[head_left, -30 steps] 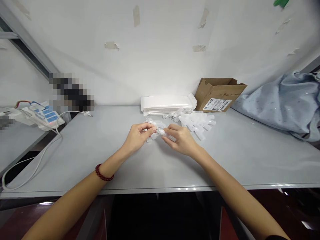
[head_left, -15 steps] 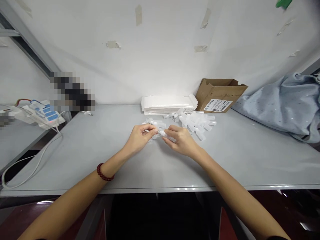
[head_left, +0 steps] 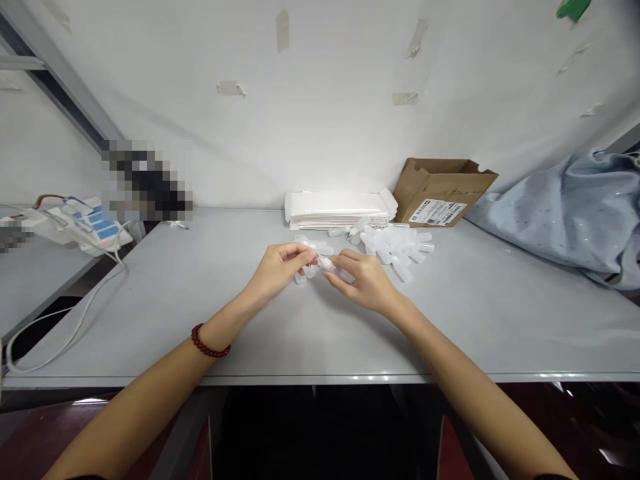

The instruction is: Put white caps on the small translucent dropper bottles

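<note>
A small translucent plastic tube with a whitish end point(head_left: 327, 265) is pinched between the thumb and fingers of my right hand point(head_left: 364, 280), lying nearly level above the table. My left hand point(head_left: 280, 270) is closed in a pinch right beside that whitish end; what its fingertips grip is too small to make out. Behind my left fingers lies a small group of similar translucent tubes point(head_left: 324, 248), partly hidden. Beyond my right hand a larger loose heap of frosted plastic tubes point(head_left: 395, 243) is spread on the table.
At the wall lies a stack of flat white packs point(head_left: 340, 203), with an open cardboard box point(head_left: 450, 187) to its right. A light blue cloth bag point(head_left: 565, 207) rests on the right. At the left are a power strip point(head_left: 97, 227) and a white cable point(head_left: 93, 293). The grey table point(head_left: 310, 340) ends nearby.
My left fingers have shifted slightly, with the thumb now straighter and higher by the tube's end. My right hand keeps its hold on the tube. The view has moved a little.
</note>
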### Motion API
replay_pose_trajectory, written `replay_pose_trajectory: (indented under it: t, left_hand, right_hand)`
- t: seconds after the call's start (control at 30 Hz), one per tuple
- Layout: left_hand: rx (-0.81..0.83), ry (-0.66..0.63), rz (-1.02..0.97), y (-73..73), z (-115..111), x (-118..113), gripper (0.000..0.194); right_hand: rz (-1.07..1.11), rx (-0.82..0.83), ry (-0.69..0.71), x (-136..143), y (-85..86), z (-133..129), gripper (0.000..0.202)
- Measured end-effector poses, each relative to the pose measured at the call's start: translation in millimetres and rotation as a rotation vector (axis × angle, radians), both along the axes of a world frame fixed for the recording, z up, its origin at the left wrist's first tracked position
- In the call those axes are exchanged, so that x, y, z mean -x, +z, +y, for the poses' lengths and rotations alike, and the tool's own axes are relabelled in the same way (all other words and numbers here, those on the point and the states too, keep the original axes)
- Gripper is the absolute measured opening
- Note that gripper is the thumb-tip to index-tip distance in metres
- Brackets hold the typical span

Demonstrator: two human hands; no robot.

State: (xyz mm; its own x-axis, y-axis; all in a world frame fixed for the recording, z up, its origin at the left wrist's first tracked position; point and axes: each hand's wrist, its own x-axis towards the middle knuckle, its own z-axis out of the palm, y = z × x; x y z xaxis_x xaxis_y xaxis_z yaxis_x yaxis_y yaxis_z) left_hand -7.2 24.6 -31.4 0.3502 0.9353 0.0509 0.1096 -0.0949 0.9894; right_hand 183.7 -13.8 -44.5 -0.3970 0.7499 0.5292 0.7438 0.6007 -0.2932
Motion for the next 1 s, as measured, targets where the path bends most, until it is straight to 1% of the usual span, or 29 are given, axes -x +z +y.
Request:
replay_pose_trajectory:
  t: [0.2,0.4,0.53,0.67,0.87,1.0]
  left_hand:
    - [-0.034,0.004,0.075,2.1,-3.3,-0.4,0.022]
    - [-0.050,0.006,0.138,-1.2,-4.8,-0.7,0.025]
    - [-0.076,-0.015,0.174,-4.2,-3.9,-0.6,0.027]
    - [-0.070,-0.026,0.169,-6.7,-2.5,-0.2,0.026]
    - [-0.064,-0.008,0.173,-1.0,-1.8,-0.8,0.027]
    - [-0.112,0.042,0.184,0.2,1.7,-0.1,0.026]
  right_hand:
    - [-0.061,0.008,-0.008,0.1,-1.3,0.0,0.026]
    - [-0.093,0.044,-0.005,0.2,-2.7,-2.0,0.025]
    - [-0.098,0.074,0.013,0.6,-3.4,-2.9,0.025]
    - [-0.087,0.090,0.020,0.6,-4.6,-2.6,0.025]
    - [-0.061,0.111,0.012,2.8,-4.1,0.4,0.026]
    - [-0.050,0.158,-0.008,2.3,-3.8,2.2,0.026]
